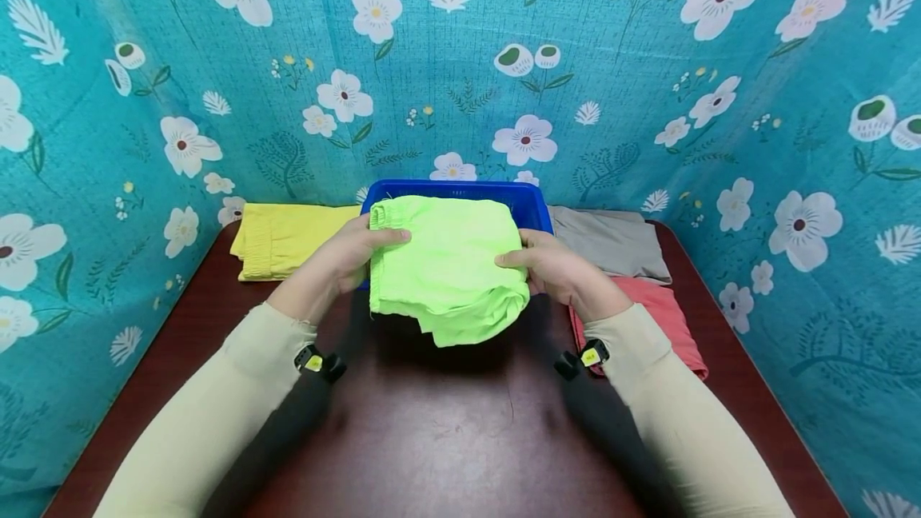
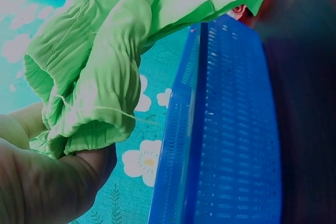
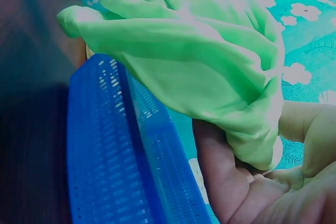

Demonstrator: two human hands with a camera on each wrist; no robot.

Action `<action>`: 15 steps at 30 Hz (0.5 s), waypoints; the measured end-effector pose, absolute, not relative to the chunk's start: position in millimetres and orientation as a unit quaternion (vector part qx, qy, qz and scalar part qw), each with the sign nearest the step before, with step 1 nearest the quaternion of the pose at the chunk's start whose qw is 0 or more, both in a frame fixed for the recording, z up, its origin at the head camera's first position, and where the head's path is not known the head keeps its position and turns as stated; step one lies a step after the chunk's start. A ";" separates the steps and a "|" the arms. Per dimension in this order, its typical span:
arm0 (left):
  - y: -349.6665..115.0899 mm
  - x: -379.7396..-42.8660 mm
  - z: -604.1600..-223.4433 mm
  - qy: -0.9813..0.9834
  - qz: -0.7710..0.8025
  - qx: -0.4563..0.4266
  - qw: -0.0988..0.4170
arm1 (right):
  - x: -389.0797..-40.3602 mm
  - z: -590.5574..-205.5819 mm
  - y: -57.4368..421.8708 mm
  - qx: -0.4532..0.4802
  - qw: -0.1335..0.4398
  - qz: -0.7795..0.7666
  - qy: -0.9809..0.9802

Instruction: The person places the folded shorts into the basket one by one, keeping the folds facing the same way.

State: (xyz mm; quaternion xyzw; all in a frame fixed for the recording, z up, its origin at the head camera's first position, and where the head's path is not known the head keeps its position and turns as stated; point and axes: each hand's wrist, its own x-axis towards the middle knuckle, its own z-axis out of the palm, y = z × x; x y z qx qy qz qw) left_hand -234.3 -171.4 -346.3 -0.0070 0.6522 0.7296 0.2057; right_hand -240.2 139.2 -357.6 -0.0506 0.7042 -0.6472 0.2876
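Green garment (image 1: pixel 446 270), folded into a loose bundle, was held up between your two hands, clear of the table (image 1: pixel 446 438) and in front of the blue basket (image 1: pixel 453 184) as the head view showed it. You had it overlapping the basket's near side from that angle; whether it hung directly above the mouth or a little nearer to you, I could not tell.

The step in hand looked like handling the folded bundle at the basket, though one moment did not settle whether you were raising, lowering or straightening it. As I judged it, the next move called for both hands to travel together, with the lower front layer supported, since it sagged and could have slipped out of the fold.

Your left hand (image 1: pixel 352 254) pinched the gathered edge, thumb on top and fingers beneath, closed down to the cloth's thickness. Your right hand (image 1: pixel 550 262) pinched the opposite side the same way, its thumb lying across the upper face. Neither hand touched the basket.

On the table, yellow cloth (image 1: pixel 295 238) lay left of the basket; grey cloth (image 1: pixel 612 242) lay to its right, with red cloth (image 1: pixel 662 318) nearer you.
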 end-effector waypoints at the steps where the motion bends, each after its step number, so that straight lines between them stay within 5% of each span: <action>1: -170.9 -236.8 -344.9 0.651 0.730 -0.007 0.206 | -241.8 -356.2 139.3 -0.050 0.286 -0.648 0.704; 15: -165.2 -265.3 -332.6 0.647 0.735 -0.032 0.200 | -260.8 -341.1 139.7 -0.034 0.280 -0.655 0.701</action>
